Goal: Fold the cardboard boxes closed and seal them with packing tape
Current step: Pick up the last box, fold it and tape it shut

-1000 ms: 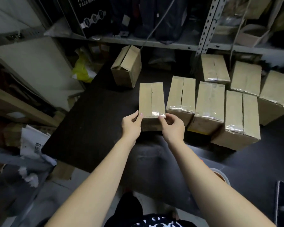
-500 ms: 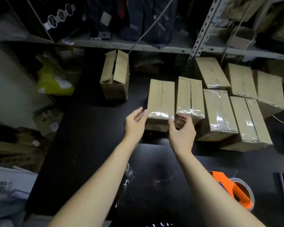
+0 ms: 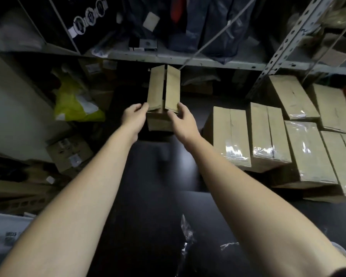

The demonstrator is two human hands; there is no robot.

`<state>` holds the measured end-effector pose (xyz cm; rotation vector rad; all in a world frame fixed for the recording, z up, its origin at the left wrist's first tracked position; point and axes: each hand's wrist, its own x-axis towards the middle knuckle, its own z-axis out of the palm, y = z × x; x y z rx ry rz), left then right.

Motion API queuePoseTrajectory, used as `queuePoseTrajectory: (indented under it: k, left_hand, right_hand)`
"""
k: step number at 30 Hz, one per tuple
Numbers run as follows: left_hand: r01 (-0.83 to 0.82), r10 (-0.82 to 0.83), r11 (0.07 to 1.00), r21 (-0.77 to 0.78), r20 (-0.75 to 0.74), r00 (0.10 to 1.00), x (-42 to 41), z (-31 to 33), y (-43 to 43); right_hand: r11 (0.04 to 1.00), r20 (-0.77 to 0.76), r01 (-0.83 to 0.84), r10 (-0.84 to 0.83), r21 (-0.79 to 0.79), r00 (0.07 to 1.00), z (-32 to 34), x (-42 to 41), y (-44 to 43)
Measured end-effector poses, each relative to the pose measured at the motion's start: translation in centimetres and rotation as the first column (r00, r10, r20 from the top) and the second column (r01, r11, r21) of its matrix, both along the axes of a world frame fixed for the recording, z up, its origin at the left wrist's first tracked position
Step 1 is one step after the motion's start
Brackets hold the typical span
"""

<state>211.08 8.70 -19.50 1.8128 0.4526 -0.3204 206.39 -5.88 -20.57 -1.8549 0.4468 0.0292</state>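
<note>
An untaped cardboard box [image 3: 163,90] stands at the back of the black table [image 3: 154,196], its two top flaps folded down with an open seam between them. My left hand [image 3: 133,117] holds its near left corner, fingertips on the flap edge. On the near right corner my right hand [image 3: 183,121] grips with the thumb over the right flap and the fingers on the front face. Several boxes sealed with shiny clear tape [image 3: 231,136] lie in rows to the right. No tape dispenser is clearly in view.
A grey metal shelf [image 3: 188,58] hangs low just behind the box, with a perforated upright [image 3: 284,41] at the right. A yellow bag [image 3: 76,104] and loose cartons [image 3: 68,152] crowd the left. Scraps of clear tape [image 3: 185,236] lie on the near table.
Both hands left the taped box at the front of the row and reached forward and left to the untaped box at the back. My view swung left and closer.
</note>
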Motion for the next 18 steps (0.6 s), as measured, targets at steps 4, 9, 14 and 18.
queuePoseTrajectory:
  k: [4,9,14,18]
  left_hand:
    - [0.021,-0.020,0.999,-0.036,0.037,0.999,-0.8,-0.6,-0.6]
    - [-0.051,0.063,0.995,-0.081,0.150,0.987,-5.0,-1.3,-0.9]
    - [-0.108,0.118,0.993,-0.052,0.260,0.959,-11.9,-0.5,-1.8]
    - [-0.188,0.199,0.980,-0.067,0.301,0.933,-18.1,1.2,-3.0]
  right_hand:
    - [0.999,-0.010,0.012,-0.012,0.048,1.000,-0.7,0.1,-0.7]
    - [0.993,-0.013,0.063,-0.062,0.100,0.998,-0.3,-2.7,-1.2]
    - [0.972,0.083,0.172,-0.187,0.161,0.979,1.7,-8.1,-0.5]
    - [0.961,0.150,0.179,-0.213,0.213,0.966,3.1,-14.0,-0.9]
